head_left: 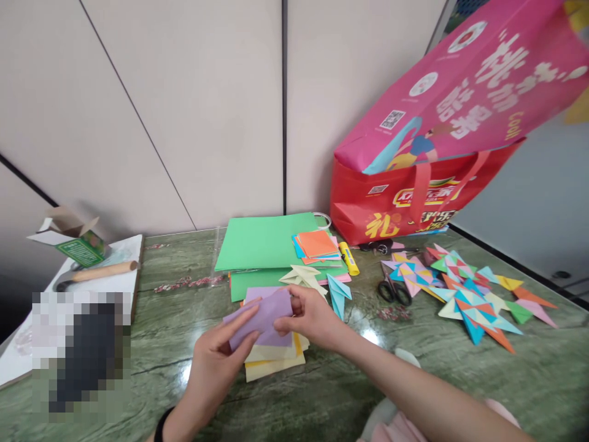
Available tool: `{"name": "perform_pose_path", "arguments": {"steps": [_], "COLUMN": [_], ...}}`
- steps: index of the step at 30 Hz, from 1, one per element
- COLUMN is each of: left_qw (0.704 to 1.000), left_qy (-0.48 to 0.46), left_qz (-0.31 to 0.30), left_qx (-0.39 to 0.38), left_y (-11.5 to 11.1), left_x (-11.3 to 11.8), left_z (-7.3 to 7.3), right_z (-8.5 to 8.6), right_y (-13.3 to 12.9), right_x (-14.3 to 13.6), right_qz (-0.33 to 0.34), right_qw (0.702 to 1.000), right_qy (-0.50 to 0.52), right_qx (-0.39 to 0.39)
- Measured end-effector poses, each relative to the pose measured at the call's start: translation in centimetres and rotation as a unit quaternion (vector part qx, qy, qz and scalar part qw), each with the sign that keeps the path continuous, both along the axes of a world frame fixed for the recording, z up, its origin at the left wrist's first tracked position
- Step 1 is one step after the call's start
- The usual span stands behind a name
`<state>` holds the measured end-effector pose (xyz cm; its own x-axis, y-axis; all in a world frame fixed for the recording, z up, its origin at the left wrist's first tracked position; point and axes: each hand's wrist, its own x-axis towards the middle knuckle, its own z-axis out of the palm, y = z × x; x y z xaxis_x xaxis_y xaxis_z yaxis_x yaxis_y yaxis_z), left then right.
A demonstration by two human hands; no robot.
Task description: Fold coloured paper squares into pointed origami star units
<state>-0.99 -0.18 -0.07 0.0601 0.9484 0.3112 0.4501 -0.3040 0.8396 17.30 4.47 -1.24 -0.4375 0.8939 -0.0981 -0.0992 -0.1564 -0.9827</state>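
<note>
A folded sheet of purple paper [264, 316] is held up between both hands. My left hand [219, 350] pinches its left side, fingers above and thumb in front. At the right edge, my right hand [313, 316] grips the same sheet between thumb and fingers. Beneath lies a stack of square papers [275, 370], with purple on top and cream and yellow sheets below. Just behind the hands rest a folded cream paper piece [304, 279] and a folded light blue piece [338, 294].
Green sheets [262, 239] carry small coloured squares [316, 244]. A yellow glue stick [348, 258], scissors [394, 290] and several folded paper stars [478, 304] lie right. A red bag [352, 209] and pink bag [414, 110] stand behind. Left are a small box [83, 245] and a wooden-handled tool [105, 271].
</note>
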Motion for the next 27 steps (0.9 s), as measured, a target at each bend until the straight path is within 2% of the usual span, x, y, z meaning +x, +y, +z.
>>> {"name": "perform_pose_path", "arguments": {"steps": [4,8,14,18,21,23,25,27], "left_qw": [0.999,0.999,0.994,0.982,0.977,0.977,0.975,0.973], "left_qy": [0.022,0.012,-0.078,-0.138,-0.154,-0.147,-0.138,-0.127], "left_qz": [0.005,0.027,0.037,0.038,0.047,0.068,0.104,0.145], "left_qx": [0.027,0.011,-0.066,-0.127,-0.143,-0.141,-0.139,-0.127], "left_y": [0.0,0.1,0.3,0.5,0.8,1.1,1.3,1.6], "left_x": [0.0,0.0,-0.1,-0.4,-0.6,-0.9,-1.3,-1.7], "left_z": [0.0,0.3,0.3,-0.2,-0.6,-0.8,-0.9,-1.0], "right_z": [-0.3,0.1,0.5,-0.1,-0.7,-1.2,-1.5,-1.5], "right_y": [0.1,0.1,0.3,0.6,0.7,0.6,0.5,0.2], "right_x": [0.1,0.3,0.5,0.5,0.5,0.5,0.6,0.8], "right_qz": [-0.017,-0.021,-0.016,0.007,-0.004,-0.028,-0.030,0.022], "right_qw": [0.999,1.000,0.995,0.995,1.000,0.995,0.971,0.924], "right_qy": [-0.027,-0.002,0.055,0.068,0.011,-0.064,-0.157,-0.247], "right_qx": [0.013,-0.023,-0.086,-0.073,-0.015,0.065,0.176,0.290]}}
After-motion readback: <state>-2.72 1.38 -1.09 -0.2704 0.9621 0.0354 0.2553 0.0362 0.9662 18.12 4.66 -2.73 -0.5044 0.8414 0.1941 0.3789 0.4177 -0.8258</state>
